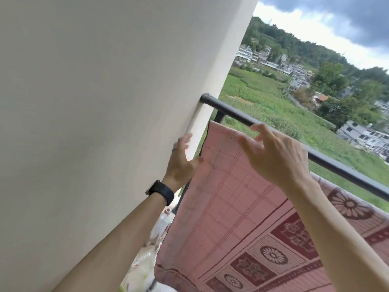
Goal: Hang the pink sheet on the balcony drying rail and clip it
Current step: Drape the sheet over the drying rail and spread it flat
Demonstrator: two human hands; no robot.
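While the pink sheet (231, 197) hangs draped over the black rail (231, 113) beside the wall (105, 102), the left hand (181, 163), fingers straight, seemingly touches its edge. The right hand (277, 159) hovers spread. Smoothing the top fold evenly should precede clipping.

Your rail (229, 111) is a dark round bar. It meets the white wall (105, 102) at its 10 o'clock end and runs toward 4 o'clock, out of view. A dark post (219, 117) drops from it just beside the wall. The pink sheet (221, 197), checked and bordered with maroon flowers, hangs along the bar's near side, its upper corner by that post. You cannot tell whether it folds over the bar.
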